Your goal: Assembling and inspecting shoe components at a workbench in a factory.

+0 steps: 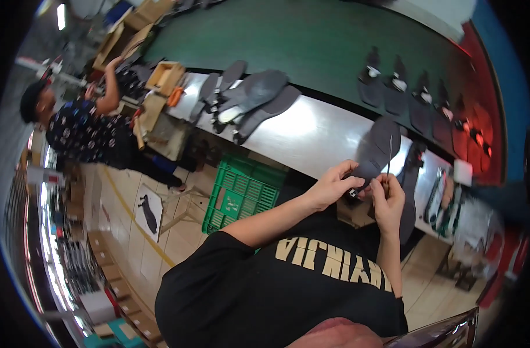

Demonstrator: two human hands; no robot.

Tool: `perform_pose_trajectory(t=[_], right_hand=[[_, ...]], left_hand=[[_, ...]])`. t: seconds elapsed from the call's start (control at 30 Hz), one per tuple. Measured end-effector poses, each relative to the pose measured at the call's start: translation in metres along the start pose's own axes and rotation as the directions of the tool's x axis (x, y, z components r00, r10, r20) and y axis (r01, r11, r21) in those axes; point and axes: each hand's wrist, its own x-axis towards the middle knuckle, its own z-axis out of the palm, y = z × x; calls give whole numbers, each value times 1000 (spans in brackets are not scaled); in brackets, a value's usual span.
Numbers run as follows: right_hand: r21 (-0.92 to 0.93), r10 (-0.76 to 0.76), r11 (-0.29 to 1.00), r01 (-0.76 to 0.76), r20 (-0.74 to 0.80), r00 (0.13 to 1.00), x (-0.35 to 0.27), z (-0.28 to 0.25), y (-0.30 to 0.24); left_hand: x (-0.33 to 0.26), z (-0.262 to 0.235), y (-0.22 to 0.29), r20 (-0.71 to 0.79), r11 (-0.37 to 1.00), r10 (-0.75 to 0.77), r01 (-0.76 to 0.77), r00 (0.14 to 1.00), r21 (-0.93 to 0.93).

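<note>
My left hand (334, 187) is closed on the strap end of a dark grey sandal (384, 139), whose sole points away from me over the metal bench. Close beside it, my right hand (388, 200) pinches a thin, needle-like metal tool (391, 152) that stands up past the fingers. Both hands meet at the sandal's strap, and the fingertips hide the exact contact. Another dark sandal (413, 168) lies just right of my right hand.
A pile of grey sandals (259, 95) lies on the steel bench (317, 133) to the left. Beyond runs a green conveyor belt (311, 40) with a row of sandals (422, 107). A green crate (236, 194) stands below. At far left a co-worker (88, 124) reaches toward boxes.
</note>
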Motion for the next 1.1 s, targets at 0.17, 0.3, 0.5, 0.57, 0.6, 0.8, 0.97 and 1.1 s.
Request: perform_pose_trajectory(t=[0.17,0.3,0.5,0.57,0.6,0.8,0.97,1.1], right_hand=[[-192,-284,944,267,-69,956,8,0,-11],[-227,-237,953,202,-139,962,14,-31,-13],[-376,-312,908,187,-307,899,8,-100,16],[-428,-329,892,144,-397,857,9,-108,13],[-523,-363,844,116,-400,842,11,-115,17],[-706,-436,705,66,-358,826,12,-128,24],[-863,-604,490,122,-235,762,14,-131,32],[-840,-526,541,54,-287,800,18,-121,24]], left_hand=[[-10,-60,60,-279,993,117,-112,953,35],[-20,-172,118,-498,813,475,-146,725,563],[-62,-266,180,-374,231,879,422,296,877],[-38,-255,180,-452,409,816,193,360,892],[-26,-243,184,-354,332,806,131,475,934],[52,-297,187,-134,-38,528,181,839,983],[45,-282,184,-376,-253,342,470,861,846],[26,-289,169,-430,-312,506,623,748,717]])
